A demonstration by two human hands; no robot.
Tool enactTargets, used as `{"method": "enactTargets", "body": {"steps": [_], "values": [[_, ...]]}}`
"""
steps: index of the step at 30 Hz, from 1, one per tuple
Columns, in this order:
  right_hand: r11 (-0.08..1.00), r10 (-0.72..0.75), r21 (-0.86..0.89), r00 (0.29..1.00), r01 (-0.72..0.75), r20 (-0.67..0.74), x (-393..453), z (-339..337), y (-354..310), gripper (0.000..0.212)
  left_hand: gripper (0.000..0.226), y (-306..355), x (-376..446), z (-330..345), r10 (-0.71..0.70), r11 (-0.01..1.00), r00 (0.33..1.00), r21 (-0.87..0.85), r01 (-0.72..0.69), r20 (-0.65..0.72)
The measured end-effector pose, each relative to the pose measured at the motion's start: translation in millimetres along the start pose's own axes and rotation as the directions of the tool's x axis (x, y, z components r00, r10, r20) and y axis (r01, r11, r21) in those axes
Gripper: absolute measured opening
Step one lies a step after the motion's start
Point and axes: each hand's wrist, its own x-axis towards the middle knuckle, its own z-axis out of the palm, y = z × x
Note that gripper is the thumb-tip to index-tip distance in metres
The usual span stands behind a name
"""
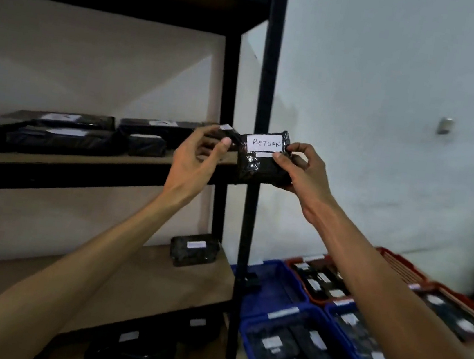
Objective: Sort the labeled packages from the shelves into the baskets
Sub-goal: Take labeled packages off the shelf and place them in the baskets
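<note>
A small black-wrapped package point(261, 167) with a white label reading "RETURN" is held up in front of the shelf's black front post point(267, 77). My right hand point(300, 173) grips its right end, thumb on the label's lower edge. My left hand point(196, 158) pinches black wrapping at the package's left edge; whether that wrapping belongs to the same package is unclear. More black labeled packages point(59, 136) lie on the middle shelf behind. Blue baskets point(252, 318) and red baskets point(291, 261) with packages sit on the floor at lower right.
One labeled package point(194, 249) rests on the lower wooden shelf board point(124, 279), and several more point(130, 347) lie on the level below. A nearly bare blue basket point(275, 288) stands right beside the post. A pale wall point(391, 109) is to the right.
</note>
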Motion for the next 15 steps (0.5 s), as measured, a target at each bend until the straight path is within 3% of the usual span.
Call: {"method": "enactTargets", "body": {"steps": [7, 15], "values": [[0.982, 0.129, -0.113, 0.977, -0.149, -0.168, -9, -106, 32, 0.028, 0.048, -28, -29, 107, -0.059, 0.998, 0.972, -0.003, 0.061, 0.228], [0.933, 0.272, -0.153, 0.916, -0.327, -0.296, 19, -203, 108, 0.046, 0.045, -98, -43, 220, -0.228, 0.972, 0.906, 0.029, 0.233, 0.356]]}}
